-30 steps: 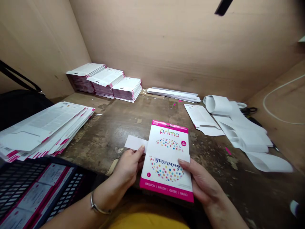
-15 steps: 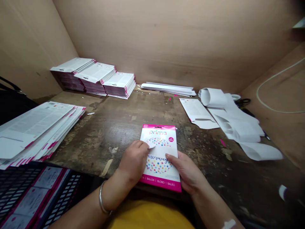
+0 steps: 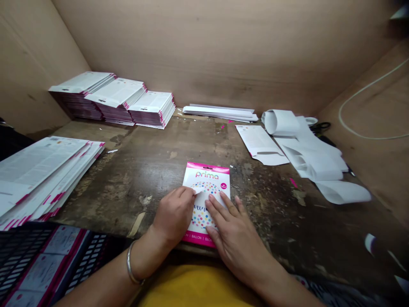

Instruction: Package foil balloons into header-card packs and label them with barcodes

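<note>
From the head camera we see the balloon packet (image 3: pixel 206 178) lying flat on the table (image 3: pixel 150 162), near its front edge. The left hand (image 3: pixel 174 215) is curled, its fingertips on the end of a white label (image 3: pixel 201 194). We cannot tell whether it pinches or only presses. The right hand (image 3: pixel 234 234) lies open, fingers spread flat across the packet, hiding most of its print. On the left, a pile (image 3: pixel 41 170) of cards is cut off by the frame. Scissors (image 3: pixel 319 126) peek from behind the backing strips (image 3: pixel 306 157).

A silver bangle (image 3: pixel 132 266) sits behind the left hand (image 3: pixel 174 217); the top (image 3: pixel 191 290) is yellow.
</note>
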A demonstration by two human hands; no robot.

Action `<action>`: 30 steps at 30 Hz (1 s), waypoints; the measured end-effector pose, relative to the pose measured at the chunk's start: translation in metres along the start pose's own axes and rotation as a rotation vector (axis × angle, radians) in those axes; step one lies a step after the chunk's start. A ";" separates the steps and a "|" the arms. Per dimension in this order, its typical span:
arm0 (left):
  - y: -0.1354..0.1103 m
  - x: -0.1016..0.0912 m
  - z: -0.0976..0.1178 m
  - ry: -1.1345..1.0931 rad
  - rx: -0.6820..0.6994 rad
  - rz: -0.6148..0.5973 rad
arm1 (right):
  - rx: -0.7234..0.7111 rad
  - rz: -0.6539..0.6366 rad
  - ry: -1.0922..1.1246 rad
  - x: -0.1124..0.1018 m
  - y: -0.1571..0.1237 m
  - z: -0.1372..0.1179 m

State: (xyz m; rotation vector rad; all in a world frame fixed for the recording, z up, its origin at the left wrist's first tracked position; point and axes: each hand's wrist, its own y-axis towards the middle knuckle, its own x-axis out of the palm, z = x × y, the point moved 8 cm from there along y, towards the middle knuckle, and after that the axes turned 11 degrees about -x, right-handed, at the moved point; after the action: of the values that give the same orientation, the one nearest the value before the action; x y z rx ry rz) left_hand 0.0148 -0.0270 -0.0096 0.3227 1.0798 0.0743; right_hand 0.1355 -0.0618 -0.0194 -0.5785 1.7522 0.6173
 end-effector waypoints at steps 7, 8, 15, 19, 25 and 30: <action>0.000 0.002 0.002 0.033 0.020 -0.030 | -0.041 0.035 0.024 -0.002 0.030 -0.017; 0.000 0.003 0.002 0.050 0.025 -0.034 | -0.038 0.040 0.030 -0.004 0.029 -0.016; -0.001 0.007 -0.001 0.072 0.024 -0.034 | -0.125 -0.054 0.165 0.002 -0.001 -0.015; 0.000 0.006 0.002 0.050 0.014 -0.061 | -0.114 -0.082 0.190 0.008 0.003 -0.019; -0.004 0.010 0.008 0.111 0.055 -0.103 | -0.130 -0.050 0.252 0.008 0.012 -0.019; -0.012 0.008 0.012 0.079 0.182 -0.060 | -0.110 0.112 0.405 0.005 0.005 -0.008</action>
State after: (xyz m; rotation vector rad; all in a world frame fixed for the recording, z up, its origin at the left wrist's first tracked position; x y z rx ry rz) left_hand 0.0279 -0.0392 -0.0146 0.4537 1.1764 -0.0653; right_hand 0.1255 -0.0643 -0.0215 -0.7225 2.1510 0.7138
